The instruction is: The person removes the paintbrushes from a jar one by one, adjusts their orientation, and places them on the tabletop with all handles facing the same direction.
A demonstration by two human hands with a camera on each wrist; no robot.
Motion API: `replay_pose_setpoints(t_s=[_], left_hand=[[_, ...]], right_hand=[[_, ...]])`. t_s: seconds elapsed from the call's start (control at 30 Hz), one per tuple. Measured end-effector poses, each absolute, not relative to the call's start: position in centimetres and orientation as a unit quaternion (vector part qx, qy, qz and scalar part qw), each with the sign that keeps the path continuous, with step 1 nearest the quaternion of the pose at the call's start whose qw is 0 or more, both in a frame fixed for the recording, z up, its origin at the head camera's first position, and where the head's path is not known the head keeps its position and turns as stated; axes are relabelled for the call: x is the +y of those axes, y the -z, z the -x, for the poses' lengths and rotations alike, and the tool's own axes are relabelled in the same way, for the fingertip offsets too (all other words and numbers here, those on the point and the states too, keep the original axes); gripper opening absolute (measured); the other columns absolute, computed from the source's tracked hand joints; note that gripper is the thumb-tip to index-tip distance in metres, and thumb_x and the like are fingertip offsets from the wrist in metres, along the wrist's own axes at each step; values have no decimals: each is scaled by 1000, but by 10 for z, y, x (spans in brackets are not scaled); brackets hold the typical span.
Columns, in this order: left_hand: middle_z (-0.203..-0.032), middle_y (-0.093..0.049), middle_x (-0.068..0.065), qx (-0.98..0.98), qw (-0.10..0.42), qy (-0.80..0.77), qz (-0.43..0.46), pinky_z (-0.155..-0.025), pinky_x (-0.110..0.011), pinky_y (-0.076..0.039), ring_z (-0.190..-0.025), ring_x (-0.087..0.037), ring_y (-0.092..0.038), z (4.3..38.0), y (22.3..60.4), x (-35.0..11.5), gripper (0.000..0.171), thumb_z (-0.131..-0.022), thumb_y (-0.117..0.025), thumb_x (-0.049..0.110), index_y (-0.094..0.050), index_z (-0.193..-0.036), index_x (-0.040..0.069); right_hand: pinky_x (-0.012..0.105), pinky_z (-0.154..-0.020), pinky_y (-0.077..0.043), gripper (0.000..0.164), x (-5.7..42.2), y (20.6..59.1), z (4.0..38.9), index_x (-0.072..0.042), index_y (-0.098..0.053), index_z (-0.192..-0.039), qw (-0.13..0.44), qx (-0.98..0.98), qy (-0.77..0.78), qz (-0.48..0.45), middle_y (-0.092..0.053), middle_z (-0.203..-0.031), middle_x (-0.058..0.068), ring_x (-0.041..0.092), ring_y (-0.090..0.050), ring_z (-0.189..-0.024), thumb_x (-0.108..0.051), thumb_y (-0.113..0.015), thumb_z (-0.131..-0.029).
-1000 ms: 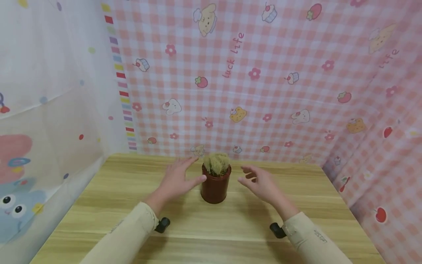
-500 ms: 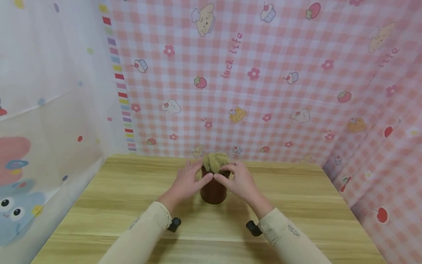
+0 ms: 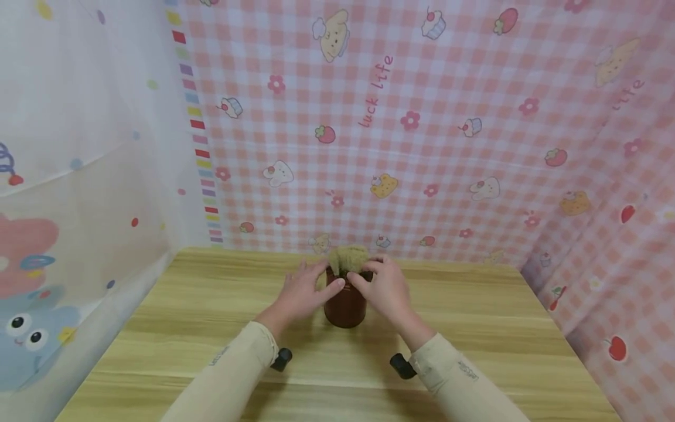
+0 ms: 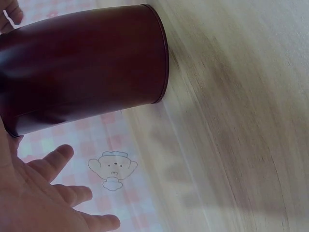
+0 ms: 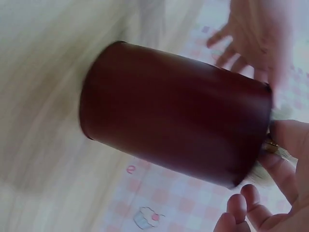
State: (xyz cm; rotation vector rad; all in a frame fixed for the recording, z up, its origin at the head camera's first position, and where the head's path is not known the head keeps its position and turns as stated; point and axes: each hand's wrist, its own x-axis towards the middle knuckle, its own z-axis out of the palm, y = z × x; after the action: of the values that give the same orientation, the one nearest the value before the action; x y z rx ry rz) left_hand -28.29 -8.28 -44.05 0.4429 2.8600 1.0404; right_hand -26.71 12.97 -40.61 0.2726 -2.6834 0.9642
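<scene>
A dark red cylindrical container (image 3: 345, 310) stands upright on the table. Out of its mouth rises a tan, fuzzy tuft (image 3: 350, 258) whose kind I cannot tell. My left hand (image 3: 304, 292) holds the container near its rim from the left, thumb across the front; several of its fingers (image 4: 72, 195) are spread free of the wall. From the right, my right hand (image 3: 387, 288) reaches to the mouth. Its thumb and index finger pinch something at the edge of the tuft, where a small gold-coloured bit (image 5: 271, 144) shows. The inside of the container is hidden.
The wooden table (image 3: 184, 328) ends at a pink checked cloth (image 3: 411, 152) behind it. A white printed cloth (image 3: 105, 193) hangs at the left. Black camera mounts (image 3: 402, 366) sit under both wrists.
Both hands have closed in on the container from its two sides, the right hand moving farther. The right thumb and index finger have come to its mouth. The tuft's shape has shifted slightly.
</scene>
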Motion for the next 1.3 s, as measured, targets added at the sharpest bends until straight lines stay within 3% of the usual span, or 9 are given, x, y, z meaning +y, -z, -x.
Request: replay_pose_setpoints(t_s=[0.17, 0.27, 0.37, 0.47, 0.53, 0.63, 0.77, 1.1, 1.3], left_hand=[[-174, -37, -5, 930, 37, -339, -140, -130, -74, -5, -167, -43, -11, 283, 440, -81, 89, -102, -44, 79, -31, -171, 25], [-174, -38, -5, 930, 37, -339, -138, -131, -73, -7, -167, -44, -14, 283, 440, -82, 90, -101, -44, 80, -31, -171, 26], [-173, -39, -6, 930, 35, -339, -141, -130, -73, -11, -166, -44, -19, 283, 441, -82, 89, -101, -45, 80, -32, -171, 25], [-173, -39, -6, 930, 36, -336, -144, -130, -72, -14, -164, -43, -24, 282, 440, -82, 89, -101, -45, 79, -31, -171, 25], [-173, -39, -6, 931, 36, -334, -144, -130, -72, -16, -164, -43, -26, 282, 440, -81, 89, -102, -45, 79, -32, -171, 25], [-173, -40, -6, 932, 37, -333, -140, -131, -70, -17, -164, -42, -27, 282, 439, -81, 88, -102, -45, 79, -32, -171, 25], [-172, -41, -8, 932, 38, -333, -137, -131, -69, -18, -163, -42, -28, 281, 438, -81, 87, -103, -45, 77, -33, -170, 24], [-172, -41, -9, 934, 36, -327, -136, -131, -69, -20, -163, -42, -29, 281, 437, -81, 86, -103, -46, 76, -32, -171, 25], [-172, -41, -9, 934, 37, -328, -138, -130, -69, -20, -162, -42, -30, 280, 435, -81, 85, -104, -47, 75, -32, -171, 24]], right_hand=[[56, -100, -58, 43, 143, 385, 265, -5, -80, -117, 128, -893, -422, -92, -60, -147, 15, 37, -62, -128, -44, -76, -100], [41, -78, -60, 32, 152, 369, 265, -9, -80, -100, 158, -858, -476, -110, -74, -117, 14, 29, -68, -99, -40, -75, -101], [27, -63, -52, 27, 164, 357, 267, -7, -76, -92, 199, -819, -524, -123, -75, -88, 14, 19, -64, -74, -32, -76, -102], [19, -67, -54, 23, 180, 348, 270, -3, -76, -110, 218, -791, -559, -118, -77, -94, 18, 12, -66, -75, -25, -75, -104], [16, -76, -58, 34, 192, 344, 271, -3, -71, -129, 218, -786, -570, -97, -79, -105, 20, 7, -71, -81, -26, -73, -104], [16, -80, -59, 57, 211, 343, 274, -10, -52, -156, 194, -796, -571, -49, -80, -113, 20, 4, -73, -83, -31, -70, -106], [21, -76, -61, 76, 234, 352, 279, -24, -31, -169, 147, -807, -572, 3, -79, -109, 16, 5, -74, -78, -31, -71, -105], [28, -74, -61, 77, 257, 416, 297, -11, -29, -170, -3, -850, -526, 39, -81, -104, 16, 10, -74, -78, -24, -70, -106], [39, -77, -64, 71, 246, 446, 302, -5, -35, -166, -70, -864, -498, 17, -79, -95, 14, 22, -75, -79, -16, -70, -105]])
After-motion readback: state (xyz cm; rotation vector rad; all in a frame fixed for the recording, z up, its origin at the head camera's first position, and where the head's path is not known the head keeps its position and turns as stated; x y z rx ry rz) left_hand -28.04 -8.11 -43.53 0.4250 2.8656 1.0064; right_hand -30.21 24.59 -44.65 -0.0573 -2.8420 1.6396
